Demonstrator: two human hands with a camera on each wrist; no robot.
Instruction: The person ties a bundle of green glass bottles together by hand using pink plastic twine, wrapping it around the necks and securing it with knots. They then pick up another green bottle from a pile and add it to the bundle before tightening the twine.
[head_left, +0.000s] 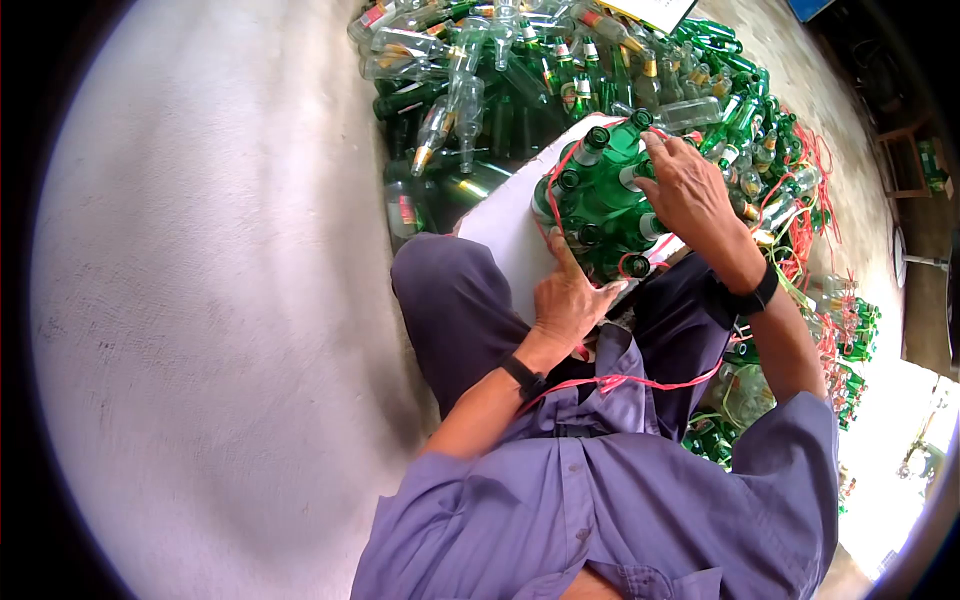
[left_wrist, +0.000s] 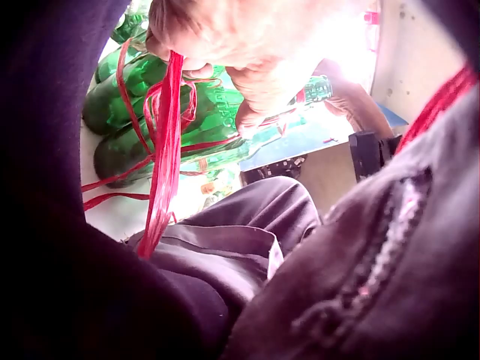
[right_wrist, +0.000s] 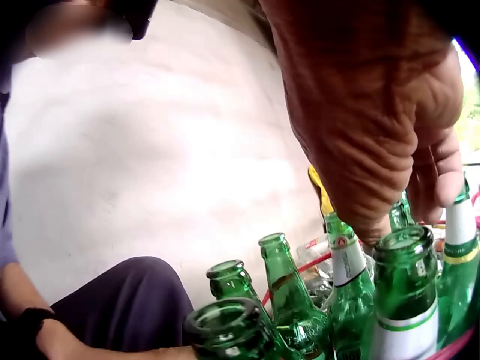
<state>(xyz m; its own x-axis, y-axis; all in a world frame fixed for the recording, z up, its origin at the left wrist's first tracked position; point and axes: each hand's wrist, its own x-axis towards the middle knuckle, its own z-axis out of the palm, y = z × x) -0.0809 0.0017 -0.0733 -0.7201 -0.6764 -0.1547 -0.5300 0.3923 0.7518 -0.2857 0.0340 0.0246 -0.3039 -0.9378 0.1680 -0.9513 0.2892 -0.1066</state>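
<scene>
Several upright green bottles (head_left: 607,190) stand grouped on a white board (head_left: 497,215), with red twine (head_left: 550,190) running around their necks. The left hand (head_left: 572,300) is at the near side of the group, its index finger against the twine and thumb spread. In the left wrist view that hand (left_wrist: 247,37) is above red twine (left_wrist: 166,150) hanging beside the green bottles (left_wrist: 124,150). The right hand (head_left: 692,195) lies over the far right bottles, fingertips by the necks. In the right wrist view the right hand (right_wrist: 367,112) reaches down among the bottle necks (right_wrist: 405,251); its fingertips are partly hidden.
A large heap of clear and green bottles (head_left: 470,100) lies beyond the board. Tangled red twine (head_left: 800,240) and more bottles (head_left: 855,330) are at the right. A pale wall (head_left: 220,250) fills the left side. Red twine (head_left: 650,383) crosses the person's lap.
</scene>
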